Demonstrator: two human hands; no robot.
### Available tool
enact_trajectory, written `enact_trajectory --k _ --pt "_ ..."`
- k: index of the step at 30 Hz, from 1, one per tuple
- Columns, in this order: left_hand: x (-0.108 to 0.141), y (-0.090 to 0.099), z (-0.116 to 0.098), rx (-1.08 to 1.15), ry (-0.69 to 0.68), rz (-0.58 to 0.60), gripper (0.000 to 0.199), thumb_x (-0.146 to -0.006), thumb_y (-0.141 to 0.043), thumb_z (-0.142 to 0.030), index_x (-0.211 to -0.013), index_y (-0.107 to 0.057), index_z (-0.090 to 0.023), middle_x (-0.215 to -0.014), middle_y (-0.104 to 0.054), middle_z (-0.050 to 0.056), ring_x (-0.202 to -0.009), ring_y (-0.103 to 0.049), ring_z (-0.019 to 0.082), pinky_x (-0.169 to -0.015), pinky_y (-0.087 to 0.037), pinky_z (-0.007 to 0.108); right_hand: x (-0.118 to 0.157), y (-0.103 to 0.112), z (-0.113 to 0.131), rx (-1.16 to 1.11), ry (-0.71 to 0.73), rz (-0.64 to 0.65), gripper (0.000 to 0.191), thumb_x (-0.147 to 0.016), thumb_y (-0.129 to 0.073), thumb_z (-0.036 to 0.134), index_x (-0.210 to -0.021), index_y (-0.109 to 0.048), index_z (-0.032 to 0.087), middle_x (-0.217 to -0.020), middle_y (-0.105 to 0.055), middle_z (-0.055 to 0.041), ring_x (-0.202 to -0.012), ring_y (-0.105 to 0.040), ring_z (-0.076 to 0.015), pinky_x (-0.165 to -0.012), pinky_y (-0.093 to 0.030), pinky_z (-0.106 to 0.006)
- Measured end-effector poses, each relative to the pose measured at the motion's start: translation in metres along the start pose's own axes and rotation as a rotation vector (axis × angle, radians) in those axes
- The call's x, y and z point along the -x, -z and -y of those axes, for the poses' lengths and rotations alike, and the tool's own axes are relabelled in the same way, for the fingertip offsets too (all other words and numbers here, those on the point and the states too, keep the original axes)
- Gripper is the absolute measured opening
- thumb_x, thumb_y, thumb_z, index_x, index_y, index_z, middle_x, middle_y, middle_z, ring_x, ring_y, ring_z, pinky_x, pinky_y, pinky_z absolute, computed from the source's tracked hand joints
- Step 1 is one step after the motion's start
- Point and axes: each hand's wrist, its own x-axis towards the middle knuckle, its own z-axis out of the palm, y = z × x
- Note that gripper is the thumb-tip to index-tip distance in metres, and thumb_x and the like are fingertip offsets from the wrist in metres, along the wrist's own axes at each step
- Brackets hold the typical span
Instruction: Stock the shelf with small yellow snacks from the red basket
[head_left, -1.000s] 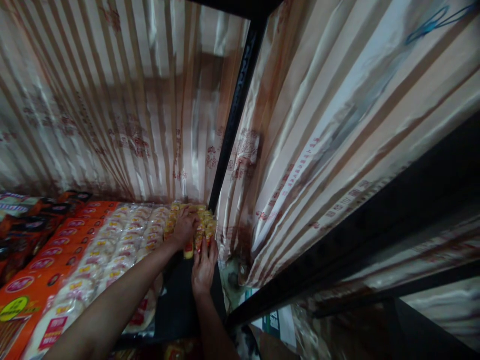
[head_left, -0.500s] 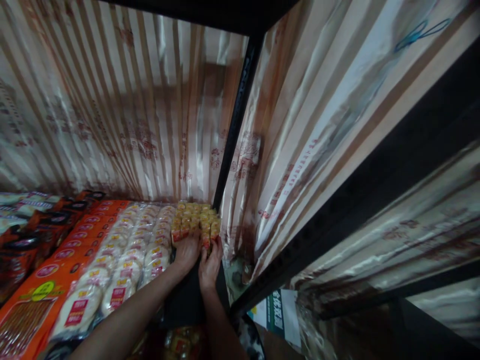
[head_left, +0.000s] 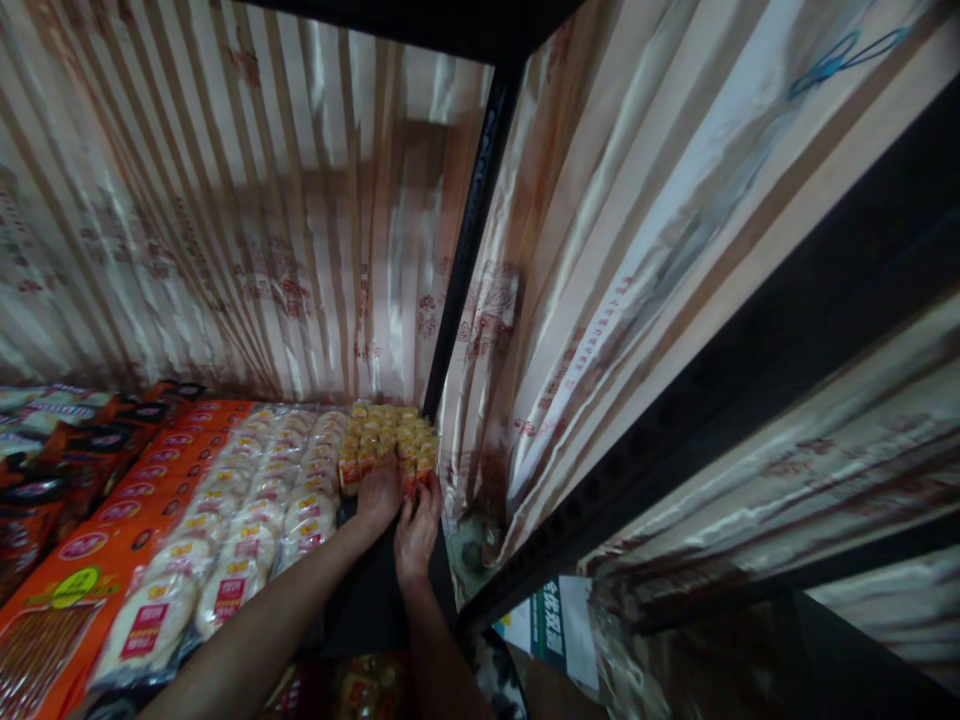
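Note:
Small yellow-wrapped snack packets (head_left: 381, 425) stand in tight rows at the back corner of a dark shelf (head_left: 367, 590). My left hand (head_left: 380, 493) is closed at the front of these rows, its curled fingers on a yellow packet and partly hidden. Close beside it on the right, my right hand (head_left: 418, 527) has its fingers bent around the front right packets. The hands are nearly touching. Blur and dim light hide the exact fingertip contact.
Clear-wrapped round white cakes (head_left: 247, 545) run in rows to the left, beside orange snack bags (head_left: 82, 560) and dark bags (head_left: 34, 510). A black upright post (head_left: 469, 240) and a slanting black beam (head_left: 675, 420) frame the corner. Pleated printed sheeting (head_left: 300, 220) hangs behind.
The view has shifted slightly. Both hands remain at the front of the yellow packets, with barely any movement of the fingers.

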Motion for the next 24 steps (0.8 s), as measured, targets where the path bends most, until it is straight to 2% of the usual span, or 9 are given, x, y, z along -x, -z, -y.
enact_trajectory --k 6,12,16,18,21,24 --pt "-0.005 -0.001 -0.003 0.008 -0.009 -0.033 0.028 -0.094 -0.028 -0.020 -0.109 -0.050 -0.012 -0.090 -0.068 0.011 -0.083 -0.067 0.020 -0.068 -0.047 0.027 0.000 0.006 0.005 0.004 0.055 -0.002 0.041 -0.088 -0.029 0.018 -0.119 -0.054 0.009 -0.132 -0.046 -0.0176 -0.128 -0.037 -0.0220 -0.104 -0.033 -0.042" --pt "-0.009 -0.006 -0.003 -0.025 -0.054 -0.055 0.028 -0.093 -0.030 -0.020 -0.113 -0.050 -0.016 -0.087 -0.068 0.009 -0.081 -0.067 0.023 -0.066 -0.049 0.031 0.001 0.010 0.012 0.102 0.009 0.028 0.032 -0.086 -0.036 0.020 -0.104 -0.063 0.015 -0.105 -0.055 -0.0140 -0.104 -0.051 -0.0240 -0.091 -0.042 -0.040" --pt "-0.008 -0.007 -0.002 -0.028 -0.054 -0.090 0.028 -0.093 -0.030 -0.021 -0.110 -0.052 -0.017 -0.086 -0.068 0.009 -0.082 -0.066 0.023 -0.066 -0.049 0.032 0.002 0.010 0.014 0.127 -0.024 0.020 0.030 -0.086 -0.036 0.022 -0.100 -0.062 0.015 -0.099 -0.056 -0.0137 -0.097 -0.054 -0.0248 -0.086 -0.043 -0.039" --pt "-0.008 -0.007 -0.001 -0.011 -0.046 -0.090 0.028 -0.093 -0.030 -0.021 -0.110 -0.052 -0.017 -0.086 -0.068 0.009 -0.081 -0.067 0.022 -0.066 -0.049 0.031 0.001 0.010 0.013 0.092 -0.015 -0.008 0.033 -0.087 -0.034 0.021 -0.108 -0.059 0.013 -0.104 -0.056 -0.0151 -0.102 -0.053 -0.0245 -0.088 -0.043 -0.039" --pt "-0.008 -0.007 0.000 0.013 -0.028 -0.071 0.028 -0.094 -0.029 -0.022 -0.110 -0.051 -0.016 -0.085 -0.068 0.009 -0.078 -0.067 0.021 -0.065 -0.048 0.030 0.001 0.008 0.011 0.076 0.006 -0.040 0.043 -0.087 -0.031 0.020 -0.125 -0.047 0.010 -0.124 -0.049 -0.0189 -0.118 -0.046 -0.0260 -0.092 -0.041 -0.041" --pt "-0.009 -0.007 0.000 0.033 -0.037 -0.062 0.028 -0.094 -0.029 -0.021 -0.109 -0.051 -0.014 -0.089 -0.068 0.010 -0.080 -0.066 0.020 -0.067 -0.048 0.028 0.002 0.007 0.009 0.110 0.021 -0.002 0.048 -0.085 -0.029 0.017 -0.131 -0.045 0.011 -0.136 -0.040 -0.0183 -0.126 -0.039 -0.0269 -0.096 -0.039 -0.043"
